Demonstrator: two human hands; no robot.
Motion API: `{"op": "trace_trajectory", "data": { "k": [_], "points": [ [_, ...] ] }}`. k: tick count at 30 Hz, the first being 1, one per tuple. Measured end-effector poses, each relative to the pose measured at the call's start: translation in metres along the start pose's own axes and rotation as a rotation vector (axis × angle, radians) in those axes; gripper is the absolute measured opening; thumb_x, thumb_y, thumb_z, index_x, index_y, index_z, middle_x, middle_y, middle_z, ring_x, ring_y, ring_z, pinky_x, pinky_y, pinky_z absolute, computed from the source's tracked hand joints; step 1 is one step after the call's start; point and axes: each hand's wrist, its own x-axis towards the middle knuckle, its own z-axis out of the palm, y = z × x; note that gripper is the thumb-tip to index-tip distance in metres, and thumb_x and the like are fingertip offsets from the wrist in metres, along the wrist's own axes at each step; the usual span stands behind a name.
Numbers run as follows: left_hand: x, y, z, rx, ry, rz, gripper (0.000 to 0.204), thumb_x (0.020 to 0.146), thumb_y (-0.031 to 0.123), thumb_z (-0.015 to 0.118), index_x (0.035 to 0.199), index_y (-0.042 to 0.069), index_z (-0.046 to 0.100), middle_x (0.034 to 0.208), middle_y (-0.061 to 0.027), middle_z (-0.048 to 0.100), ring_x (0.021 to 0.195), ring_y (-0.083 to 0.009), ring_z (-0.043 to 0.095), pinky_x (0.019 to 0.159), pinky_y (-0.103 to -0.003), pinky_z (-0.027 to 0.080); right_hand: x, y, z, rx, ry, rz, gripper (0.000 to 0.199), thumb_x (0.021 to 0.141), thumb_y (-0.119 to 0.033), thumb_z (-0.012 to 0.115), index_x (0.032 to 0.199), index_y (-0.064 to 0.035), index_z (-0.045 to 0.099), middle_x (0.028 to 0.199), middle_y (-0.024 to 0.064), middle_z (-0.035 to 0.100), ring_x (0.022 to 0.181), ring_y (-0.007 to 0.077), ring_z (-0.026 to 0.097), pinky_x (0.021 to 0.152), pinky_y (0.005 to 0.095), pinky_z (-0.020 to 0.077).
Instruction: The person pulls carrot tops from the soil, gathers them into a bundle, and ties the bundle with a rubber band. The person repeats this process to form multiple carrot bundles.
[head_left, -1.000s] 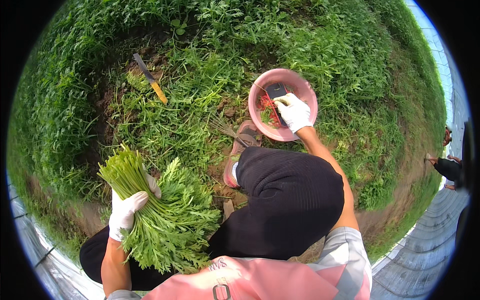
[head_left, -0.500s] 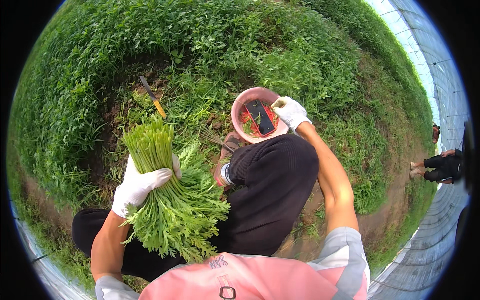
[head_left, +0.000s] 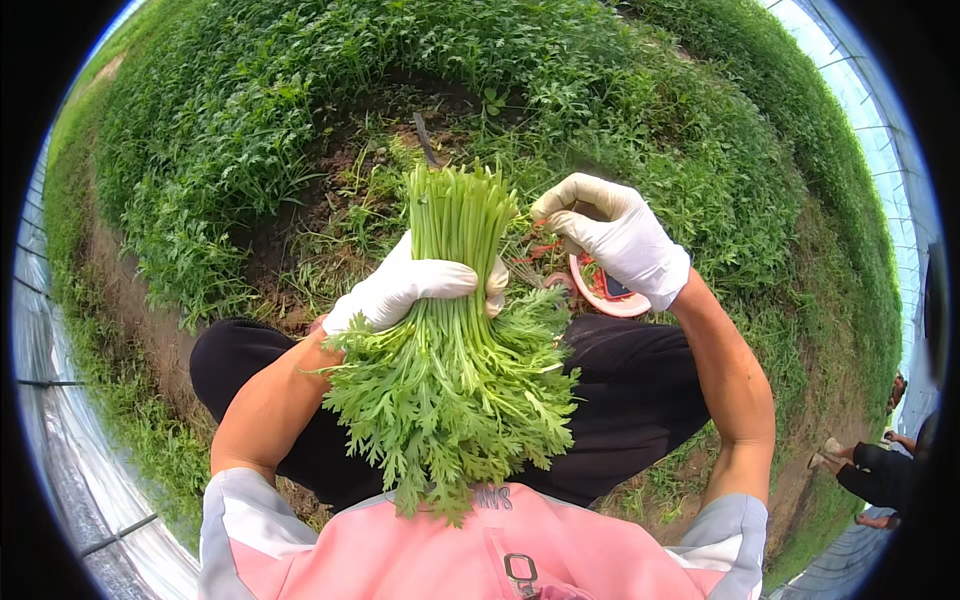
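My left hand [head_left: 400,288], in a white glove, is wrapped round a thick bunch of leafy greens [head_left: 455,400]. The cut stem ends point away from me, and the serrated leaves hang over my lap. To the right of the stems is my right hand [head_left: 622,238], also gloved, with thumb and forefinger pinched together. A thin red strip [head_left: 541,250] shows just below those fingertips and seems to be held in them. Partly behind this hand stands a pink bowl [head_left: 628,306] with red strips and a dark phone [head_left: 613,287] in it.
Beyond the stems a knife blade [head_left: 426,140] lies on the ground, its handle hidden. Dense green plants [head_left: 330,70] grow ahead and to both sides. Another person [head_left: 872,470] sits at the far right, by the plastic greenhouse wall [head_left: 890,130].
My right hand has left the bowl and come toward the stems, a red strip now showing at its fingertips. The bunch in my left hand has come to the middle and hides the knife handle.
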Motion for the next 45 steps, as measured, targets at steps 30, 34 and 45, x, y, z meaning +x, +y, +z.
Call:
{"op": "trace_trajectory", "data": {
  "k": [30,34,45],
  "points": [
    [-0.008,-0.033,-0.059,-0.041,0.587,-0.107,0.094,0.071,0.021,0.081,0.148,-0.002,0.032,0.084,-0.0077,0.059,0.074,-0.0212,0.059,0.068,-0.036,0.05,0.025,0.374,-0.114,-1.021,0.135,0.444,0.019,0.089,-0.021,0.064,0.105,-0.0128,0.069,0.104,0.0128,0.062,0.095,0.0355,0.064,0.084,0.0457,0.0503],
    [-0.001,-0.035,-0.064,-0.029,0.575,-0.082,0.092,0.072,0.022,0.081,0.147,-0.002,0.033,0.085,-0.008,0.059,0.074,-0.022,0.06,0.068,-0.036,0.05,0.019,0.378,-0.121,-0.863,0.224,0.462,0.02,0.09,-0.026,0.063,0.103,-0.0138,0.072,0.106,0.0109,0.064,0.096,0.0329,0.065,0.085,0.0429,0.0506],
    [0.008,-0.025,-0.031,0.021,0.405,-0.069,0.092,0.071,0.02,0.081,0.146,-0.003,0.034,0.083,-0.0091,0.058,0.074,-0.0212,0.058,0.068,-0.035,0.051,-0.026,0.339,-0.138,-0.562,0.488,0.449,0.027,0.09,-0.032,0.063,0.104,-0.0112,0.074,0.104,0.008,0.072,0.095,0.0244,0.069,0.085,0.0345,0.0519]
  ]
}}
